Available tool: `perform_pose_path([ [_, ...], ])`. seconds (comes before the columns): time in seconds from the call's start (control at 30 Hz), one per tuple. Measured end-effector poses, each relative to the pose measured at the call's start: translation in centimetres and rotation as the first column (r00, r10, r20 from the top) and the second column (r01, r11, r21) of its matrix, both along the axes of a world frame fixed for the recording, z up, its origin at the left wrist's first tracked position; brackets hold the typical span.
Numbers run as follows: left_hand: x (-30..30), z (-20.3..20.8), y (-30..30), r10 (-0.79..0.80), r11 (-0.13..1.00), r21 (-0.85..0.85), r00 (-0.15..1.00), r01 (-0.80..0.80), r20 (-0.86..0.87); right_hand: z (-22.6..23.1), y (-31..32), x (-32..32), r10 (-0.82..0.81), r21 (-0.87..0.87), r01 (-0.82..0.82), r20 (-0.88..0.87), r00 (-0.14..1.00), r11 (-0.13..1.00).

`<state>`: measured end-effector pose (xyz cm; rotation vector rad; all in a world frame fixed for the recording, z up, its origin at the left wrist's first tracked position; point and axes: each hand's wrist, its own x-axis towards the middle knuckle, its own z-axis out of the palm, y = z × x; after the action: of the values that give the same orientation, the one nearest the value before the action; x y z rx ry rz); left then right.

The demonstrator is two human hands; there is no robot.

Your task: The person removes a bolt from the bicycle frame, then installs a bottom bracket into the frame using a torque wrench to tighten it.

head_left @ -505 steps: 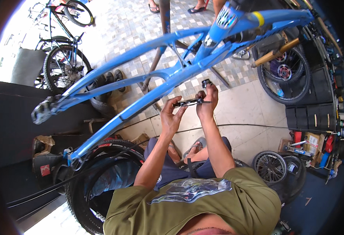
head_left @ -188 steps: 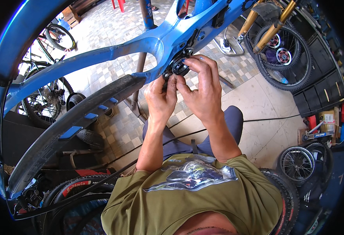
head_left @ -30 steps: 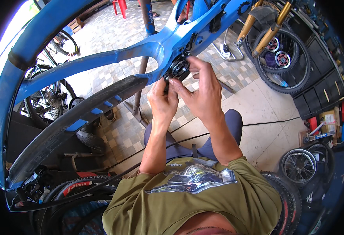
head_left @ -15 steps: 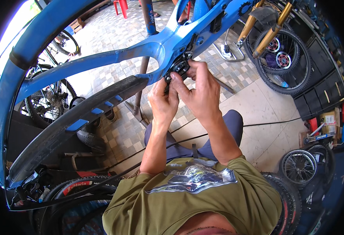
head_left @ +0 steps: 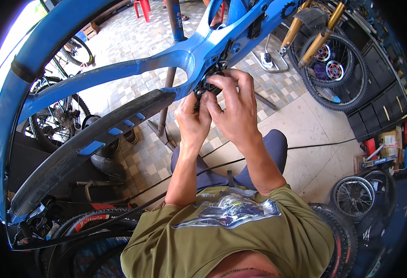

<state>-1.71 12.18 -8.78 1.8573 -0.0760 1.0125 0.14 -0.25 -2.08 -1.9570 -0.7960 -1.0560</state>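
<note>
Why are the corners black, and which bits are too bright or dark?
Head view: a wide fisheye lens darkens the corners and bends edges near the rim; head view: the floor at upper left glares white; head view: the black part touched by the right hand is too dark and covered to make out well.

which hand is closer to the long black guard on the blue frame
Left. The left hand is just beyond the right end of the black guard; the right hand is farther right, at the small black part.
</note>
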Motion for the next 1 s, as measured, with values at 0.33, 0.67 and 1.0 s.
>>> perform_pose_path([
  [0.33,-0.3,0.7,-0.2,0.002,1.000,0.001,1.000,-0.002,0.002,0.1,0.1,-0.3,-0.016,-0.024,0.015,-0.008,1.000,1.000],
  [0.67,-0.2,0.3,0.1,0.025,0.999,0.043,0.999,-0.024,-0.031,0.2,0.2,-0.4,-0.042,-0.045,0.038,-0.072,0.997,0.998],
  [1.0,-0.3,0.3,-0.1,0.024,0.999,0.023,0.999,-0.024,-0.029,-0.2,0.6,-0.2,0.067,0.152,-0.023,-0.294,0.953,0.988],
])
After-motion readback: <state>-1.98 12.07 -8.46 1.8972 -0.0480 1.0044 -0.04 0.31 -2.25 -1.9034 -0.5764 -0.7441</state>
